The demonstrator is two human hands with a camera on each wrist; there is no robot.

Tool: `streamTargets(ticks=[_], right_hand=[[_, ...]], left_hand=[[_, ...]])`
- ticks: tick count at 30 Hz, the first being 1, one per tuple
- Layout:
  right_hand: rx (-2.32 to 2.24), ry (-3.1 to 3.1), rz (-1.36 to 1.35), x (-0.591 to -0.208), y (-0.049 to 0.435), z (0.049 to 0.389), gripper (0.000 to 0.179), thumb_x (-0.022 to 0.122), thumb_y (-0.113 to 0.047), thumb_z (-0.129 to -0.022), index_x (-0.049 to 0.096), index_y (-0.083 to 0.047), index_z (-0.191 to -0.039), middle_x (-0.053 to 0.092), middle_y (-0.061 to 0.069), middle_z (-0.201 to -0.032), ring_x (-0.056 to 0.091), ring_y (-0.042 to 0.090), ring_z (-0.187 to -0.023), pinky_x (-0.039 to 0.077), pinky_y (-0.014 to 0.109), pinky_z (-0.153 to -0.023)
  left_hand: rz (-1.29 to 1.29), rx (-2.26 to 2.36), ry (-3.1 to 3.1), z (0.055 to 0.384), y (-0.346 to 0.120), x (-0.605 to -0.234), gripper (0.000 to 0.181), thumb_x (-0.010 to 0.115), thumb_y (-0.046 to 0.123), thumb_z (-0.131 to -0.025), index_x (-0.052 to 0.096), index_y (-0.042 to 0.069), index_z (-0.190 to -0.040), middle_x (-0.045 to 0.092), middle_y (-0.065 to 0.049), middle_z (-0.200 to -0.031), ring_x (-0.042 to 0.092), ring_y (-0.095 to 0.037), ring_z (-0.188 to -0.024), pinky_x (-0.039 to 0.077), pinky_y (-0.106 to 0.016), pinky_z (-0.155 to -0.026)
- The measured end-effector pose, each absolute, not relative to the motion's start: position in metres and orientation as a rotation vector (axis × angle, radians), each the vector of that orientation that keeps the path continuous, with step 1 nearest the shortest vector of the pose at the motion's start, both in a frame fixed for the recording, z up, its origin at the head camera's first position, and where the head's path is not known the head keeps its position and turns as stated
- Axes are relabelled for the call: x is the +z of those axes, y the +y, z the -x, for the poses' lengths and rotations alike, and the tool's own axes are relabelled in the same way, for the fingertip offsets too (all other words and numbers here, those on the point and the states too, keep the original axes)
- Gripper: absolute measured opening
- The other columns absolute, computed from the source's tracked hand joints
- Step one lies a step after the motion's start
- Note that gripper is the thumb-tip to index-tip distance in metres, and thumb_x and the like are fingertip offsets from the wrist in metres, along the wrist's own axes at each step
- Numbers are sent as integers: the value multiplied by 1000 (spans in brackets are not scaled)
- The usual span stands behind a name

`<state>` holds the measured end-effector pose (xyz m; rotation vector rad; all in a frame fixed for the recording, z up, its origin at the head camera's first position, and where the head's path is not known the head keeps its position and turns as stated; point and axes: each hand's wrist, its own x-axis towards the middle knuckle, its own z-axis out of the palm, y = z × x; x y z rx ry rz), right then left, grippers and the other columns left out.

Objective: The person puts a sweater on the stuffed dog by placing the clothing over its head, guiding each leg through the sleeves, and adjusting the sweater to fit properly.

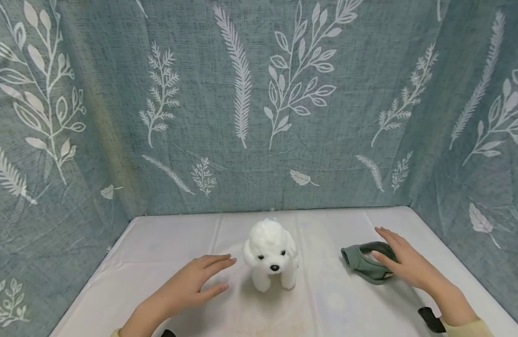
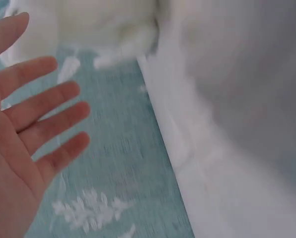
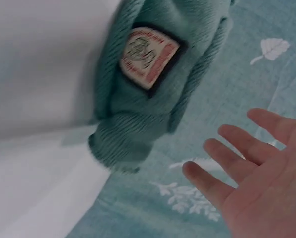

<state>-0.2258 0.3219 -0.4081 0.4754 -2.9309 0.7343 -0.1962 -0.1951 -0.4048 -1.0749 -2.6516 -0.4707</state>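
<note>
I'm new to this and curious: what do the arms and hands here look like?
They are a person's. The left hand and right hand are bare: no gloves or rings show. A pale yellow sleeve shows on the right, with a sliver of one on the left. A small black piece shows beside each forearm; what it is, I cannot tell.

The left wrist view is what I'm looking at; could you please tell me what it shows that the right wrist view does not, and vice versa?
Only the left wrist view shows the left hand and part of the white toy dog, blurred and cut off by the top edge.

Only the right wrist view shows the right hand and the green garment, with its dark-edged patch facing the camera.

Both show the blue-green cloth with its pale leaf pattern and the white tabletop.
</note>
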Motion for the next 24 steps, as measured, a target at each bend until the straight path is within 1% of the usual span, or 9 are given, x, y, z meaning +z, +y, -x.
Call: streamTargets(ticks=[2,5,12,16,19,21,24], right_hand=[[729,-2925,-462,-410,327,224,70,50,-43,-97,23,-6,-150,24,28,-150,26,52,-132,28,70,-94],[719,-2921,-436,-412,334,222,70,50,-42,-97,23,-5,-150,27,29,-148,28,53,-131,30,70,-93],[692,-2903,-389,-418,347,218,68,52,-40,-97,27,-2,-148,34,31,-143,35,54,-125,36,69,-87],[666,-2889,-371,-423,353,216,65,53,-36,-97,31,2,-145,38,32,-138,40,55,-120,39,67,-86],[656,-2870,-363,-426,358,215,63,53,-34,-97,34,4,-143,42,32,-136,43,54,-118,39,66,-86],[657,-2859,-362,-428,362,215,62,53,-34,-97,34,5,-142,44,32,-134,45,52,-117,40,65,-86],[662,-2839,-378,-432,366,215,61,54,-32,-97,36,7,-140,46,32,-132,49,51,-114,42,63,-85]], left_hand=[[1149,-490,-2621,193,-184,-406,43,52,43,-96,52,26,-135,54,6,-135,54,-16,-120,48,-41,-93],[1270,-516,-2586,190,-166,-409,41,52,41,-96,54,23,-133,56,9,-130,55,-12,-117,49,-35,-92],[1509,-533,-2468,192,-116,-423,37,50,36,-98,59,13,-125,61,3,-124,59,-11,-112,50,-27,-90],[1625,-521,-2456,193,-84,-430,37,48,34,-100,57,12,-129,61,1,-125,58,-11,-113,48,-22,-91],[1701,-536,-2471,195,-58,-432,38,45,33,-100,54,15,-132,58,3,-129,56,-7,-116,45,-16,-93],[1720,-546,-2466,195,-41,-432,38,46,32,-101,52,16,-134,57,4,-130,54,-5,-117,43,-14,-94],[1693,-505,-2454,197,-17,-430,37,46,32,-100,51,18,-134,57,6,-130,53,-4,-118,42,-14,-96]])
